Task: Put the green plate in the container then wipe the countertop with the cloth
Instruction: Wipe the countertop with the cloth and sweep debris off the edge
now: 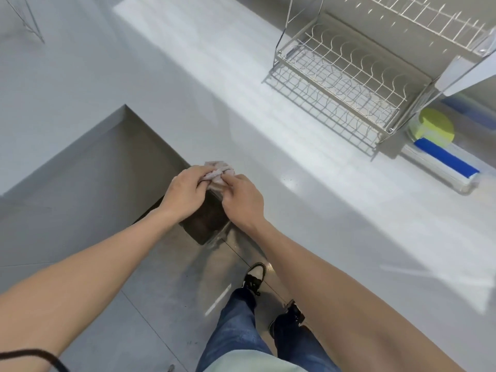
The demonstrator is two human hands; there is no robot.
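A small pale pink-grey cloth (218, 170) is bunched up at the near corner of the white countertop (268, 135). My left hand (185, 191) and my right hand (241, 200) both grip it, one on each side, fingers closed. The green plate (437, 127) lies inside a clear plastic container (461, 181) with blue strips, far right on the countertop, partly hidden behind the dish rack.
A wire dish rack (346, 84) with a metal frame stands on the countertop at the back right, beside the container. Below my hands the counter's corner drops to a grey floor (150, 277), where my shoes and jeans show.
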